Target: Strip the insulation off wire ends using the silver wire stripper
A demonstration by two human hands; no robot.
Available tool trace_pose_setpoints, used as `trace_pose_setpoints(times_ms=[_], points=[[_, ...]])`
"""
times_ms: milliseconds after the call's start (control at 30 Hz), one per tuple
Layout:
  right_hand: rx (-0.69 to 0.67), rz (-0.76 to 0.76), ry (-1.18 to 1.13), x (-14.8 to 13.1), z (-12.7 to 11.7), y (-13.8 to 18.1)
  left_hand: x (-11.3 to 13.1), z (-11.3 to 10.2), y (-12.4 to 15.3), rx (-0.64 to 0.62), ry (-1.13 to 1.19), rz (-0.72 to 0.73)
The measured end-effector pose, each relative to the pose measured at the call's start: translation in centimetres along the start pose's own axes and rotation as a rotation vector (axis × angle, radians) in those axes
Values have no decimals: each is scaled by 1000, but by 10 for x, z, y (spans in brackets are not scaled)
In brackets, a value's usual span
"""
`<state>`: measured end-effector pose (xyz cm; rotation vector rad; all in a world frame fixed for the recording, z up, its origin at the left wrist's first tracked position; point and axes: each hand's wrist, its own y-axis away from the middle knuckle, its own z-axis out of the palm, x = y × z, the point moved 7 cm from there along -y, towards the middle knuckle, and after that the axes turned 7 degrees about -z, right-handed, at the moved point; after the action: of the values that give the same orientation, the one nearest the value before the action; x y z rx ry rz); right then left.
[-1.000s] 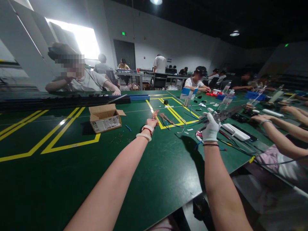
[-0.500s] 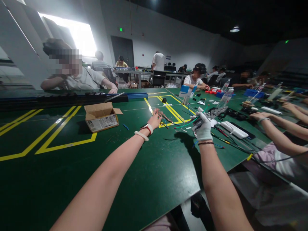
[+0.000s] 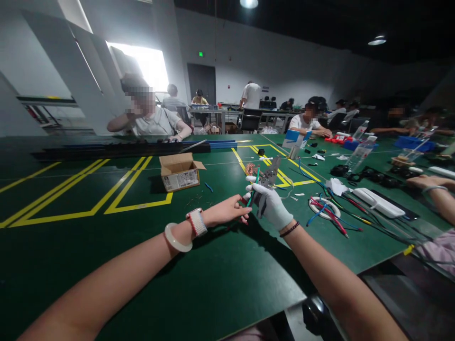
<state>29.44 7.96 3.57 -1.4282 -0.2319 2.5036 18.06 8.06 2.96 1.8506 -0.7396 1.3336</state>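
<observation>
My right hand [image 3: 274, 207], in a whitish glove, is closed around a wire stripper [image 3: 270, 174] whose grey metal head points up and away. A short green wire [image 3: 253, 192] stands nearly upright between the hands, with the gloved fingertips against it. My bare left hand [image 3: 227, 210] has its fingers closed at the lower end of that wire. Just beyond the hands lies a tangle of stripped copper strands [image 3: 251, 169], partly hidden by the glove and tool.
An open cardboard box [image 3: 180, 177] stands left of the hands, a blue wire scrap [image 3: 208, 187] near it. To the right lie a coil of wires [image 3: 324, 208], a white power strip [image 3: 378, 202] and a plastic bottle [image 3: 360, 154]. Co-workers sit around the green table [image 3: 149, 265].
My left hand has left the copper strands and come back to the green wire. The right hand has moved left with the wire stripper, and the wire has turned upright. The view has shifted right.
</observation>
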Motion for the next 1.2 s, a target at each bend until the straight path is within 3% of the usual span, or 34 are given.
trace_pose_setpoints(times_ms=[100, 267, 500, 633, 867, 1033, 1200], points=[[5, -8, 119, 8, 32, 10, -16, -13, 29, 52, 1, -16], [-66, 6, 190, 24, 74, 20, -30, -46, 83, 251, 0, 26], [-239, 97, 320, 45, 97, 21, -56, -82, 143, 488, 640, 64], [-336, 17, 443, 46, 114, 21, -72, -85, 147, 507, 872, 68], [-379, -18, 581, 57, 112, 34, -78, -77, 140, 438, 927, 131], [-449, 2, 579, 64, 107, 43, -85, -69, 141, 360, 928, 97], [-354, -60, 671, 58, 101, 42, -84, -66, 136, 340, 896, 97]])
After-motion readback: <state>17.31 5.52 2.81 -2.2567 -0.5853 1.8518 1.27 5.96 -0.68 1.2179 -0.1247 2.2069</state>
